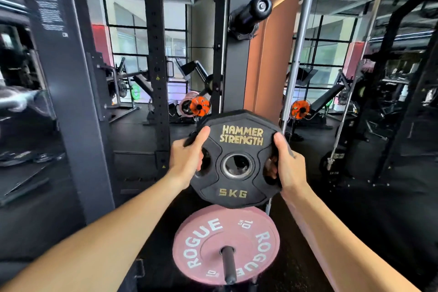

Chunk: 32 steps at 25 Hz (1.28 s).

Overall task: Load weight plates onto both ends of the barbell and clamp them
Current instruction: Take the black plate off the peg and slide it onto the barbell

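We hold a black plate (237,159) up in front of us with both hands. It says HAMMER STRENGTH in gold at the top and 5 KG at the bottom, and it has a round metal hole in the middle.

Our left hand (187,161) grips the plate at its 9 o'clock side. The thumb lies flat on the front face and the fingers curl through a grip hole to the back. Our right hand (288,163) grips the plate at its 3 o'clock side in the same way, thumb on the front and fingers curled through the hole there.

Just below the black plate, at 6 o'clock from it, is a pink plate (225,244). It says ROGUE twice and 10 KG. It sits on the end of the bar (229,265), and the dark end of the bar pokes out through its middle toward us.

At 12 o'clock from our hands, a black peg (251,14) sticks out of a grey post (237,59). At 1 o'clock, a long silver pole (301,38) leans upright beside a mirror (369,78).
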{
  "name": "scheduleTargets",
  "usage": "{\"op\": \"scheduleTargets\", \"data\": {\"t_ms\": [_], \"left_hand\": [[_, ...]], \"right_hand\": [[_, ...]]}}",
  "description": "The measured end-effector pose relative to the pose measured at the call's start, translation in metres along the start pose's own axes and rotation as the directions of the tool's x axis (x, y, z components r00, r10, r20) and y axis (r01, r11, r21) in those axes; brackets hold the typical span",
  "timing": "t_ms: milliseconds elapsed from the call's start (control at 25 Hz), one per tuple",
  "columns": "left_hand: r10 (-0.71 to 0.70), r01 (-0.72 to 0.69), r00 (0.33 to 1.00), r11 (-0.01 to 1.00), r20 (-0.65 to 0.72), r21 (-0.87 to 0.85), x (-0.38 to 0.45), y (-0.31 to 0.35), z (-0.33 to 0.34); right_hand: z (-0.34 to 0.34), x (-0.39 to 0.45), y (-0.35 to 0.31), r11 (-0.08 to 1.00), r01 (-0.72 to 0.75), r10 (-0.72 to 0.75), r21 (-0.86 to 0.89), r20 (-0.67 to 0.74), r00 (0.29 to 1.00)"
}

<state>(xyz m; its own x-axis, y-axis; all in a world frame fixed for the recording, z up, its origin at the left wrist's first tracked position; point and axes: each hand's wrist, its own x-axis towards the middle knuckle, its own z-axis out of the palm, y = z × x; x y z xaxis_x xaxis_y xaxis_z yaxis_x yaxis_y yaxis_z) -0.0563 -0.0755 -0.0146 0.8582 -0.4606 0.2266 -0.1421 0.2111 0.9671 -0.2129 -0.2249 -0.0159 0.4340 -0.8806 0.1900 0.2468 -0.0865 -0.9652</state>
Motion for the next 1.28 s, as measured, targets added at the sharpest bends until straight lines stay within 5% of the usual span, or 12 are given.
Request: {"op": "scheduleTargets", "data": {"t_ms": [200,520,680,960,1280], "left_hand": [[0.109,-0.107,0.994,0.992,-0.019,0.071,-0.073,0.070,-0.091],[0.181,-0.128,0.940,0.973,-0.291,0.192,-0.193,0.146,-0.301],[0.228,-0.119,0.858,0.960,-0.461,0.253,-0.224,0.171,-0.386],[0.266,-0.028,0.706,0.937,-0.657,0.349,-0.213,0.180,-0.505],[0.220,-0.022,0.694,0.958,-0.686,0.284,-0.151,0.173,-0.583]], "right_hand": [[0.047,-0.103,-0.048,0.999,0.025,-0.027,0.040,0.046,0.999],[0.186,-0.278,-0.066,0.983,-0.045,-0.014,0.176,0.319,0.948],[0.258,-0.332,-0.077,0.980,-0.085,-0.014,0.180,0.488,0.873],[0.380,-0.367,-0.073,0.973,-0.187,0.050,0.132,0.673,0.738],[0.471,-0.361,-0.063,0.965,-0.239,0.108,0.106,0.671,0.734]]}}
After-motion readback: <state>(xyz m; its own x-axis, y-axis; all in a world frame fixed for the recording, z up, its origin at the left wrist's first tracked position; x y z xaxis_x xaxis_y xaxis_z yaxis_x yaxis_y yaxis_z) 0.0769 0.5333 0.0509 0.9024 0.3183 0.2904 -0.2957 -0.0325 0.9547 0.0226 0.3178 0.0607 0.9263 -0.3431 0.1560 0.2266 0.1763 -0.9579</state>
